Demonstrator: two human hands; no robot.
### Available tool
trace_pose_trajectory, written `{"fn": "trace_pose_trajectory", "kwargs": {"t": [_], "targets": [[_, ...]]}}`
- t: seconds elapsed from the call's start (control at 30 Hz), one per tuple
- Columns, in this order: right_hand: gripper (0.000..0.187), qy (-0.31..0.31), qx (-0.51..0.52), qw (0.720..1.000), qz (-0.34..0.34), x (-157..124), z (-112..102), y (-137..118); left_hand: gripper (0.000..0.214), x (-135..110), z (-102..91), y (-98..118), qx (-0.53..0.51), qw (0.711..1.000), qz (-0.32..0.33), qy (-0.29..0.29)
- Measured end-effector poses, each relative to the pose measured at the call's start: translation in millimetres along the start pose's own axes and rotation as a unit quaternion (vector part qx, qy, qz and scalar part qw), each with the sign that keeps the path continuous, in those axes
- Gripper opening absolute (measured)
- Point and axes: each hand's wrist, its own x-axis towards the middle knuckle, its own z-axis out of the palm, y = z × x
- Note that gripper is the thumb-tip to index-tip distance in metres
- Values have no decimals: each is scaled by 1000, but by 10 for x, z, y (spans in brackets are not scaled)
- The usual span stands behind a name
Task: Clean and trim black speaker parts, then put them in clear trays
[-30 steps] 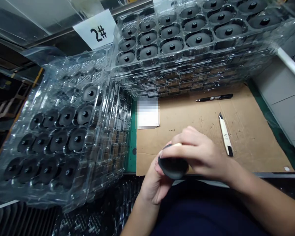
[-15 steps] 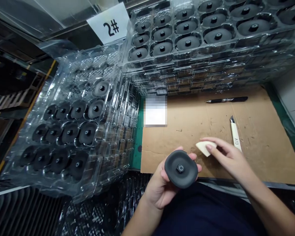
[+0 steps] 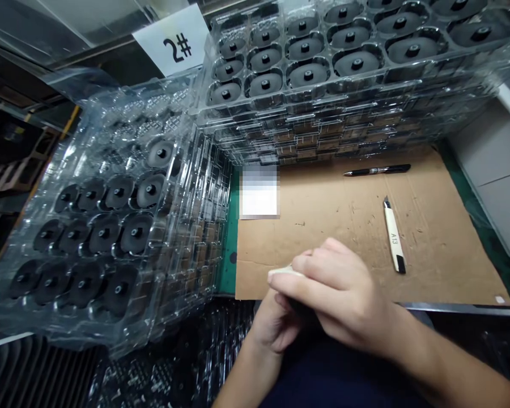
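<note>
My left hand (image 3: pixel 274 326), low in the middle of the view, is closed round a black round-cornered dished part (image 3: pixel 301 310). Most of that part is hidden behind my right hand (image 3: pixel 338 286), which lies across the top of it. Pinched in my right fingers is a white sponge wedge (image 3: pixel 284 271); only a thin edge of it shows, at the rim of the part. Whether the wedge presses on the part is hidden. To the right, a white-handled craft knife (image 3: pixel 393 237) marked A13 rests on the cardboard sheet (image 3: pixel 442 226).
A black pen (image 3: pixel 377 170) lies farther back on the cardboard. Stacked clear plastic trays (image 3: pixel 297 127) of black parts stand behind it. More such trays (image 3: pixel 187 226) stand at the left, under a white "2#" sign (image 3: pixel 174 42). A blurred white patch (image 3: pixel 259 195) is at the cardboard's left edge.
My right hand has moved left with the sponge wedge, from beside the black part to over it, and now covers it. The whole craft knife has come into sight.
</note>
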Motion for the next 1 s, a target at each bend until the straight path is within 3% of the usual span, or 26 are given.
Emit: {"fn": "trace_pose_trajectory", "kwargs": {"t": [0.07,0.17,0.27,0.33,0.53,1.0], "targets": [[25,-17,47,998,32,-6,-27,91,44,-3,-9,-1,-5,1000,6,-9],[23,-61,108,976,179,-140,-105,336,63,-34,-45,38,-19,999,0,-38],[22,-36,129,946,296,-352,-78,575,66,-71,-84,70,-48,997,-5,-66],[27,-27,120,934,335,-463,26,667,61,-82,-94,65,-68,995,-2,-74],[29,-74,112,936,325,-516,330,694,56,-81,-55,27,-98,991,-21,-86],[33,-107,35,961,253,-574,370,704,54,-57,-8,15,-159,975,-52,-145]]}}
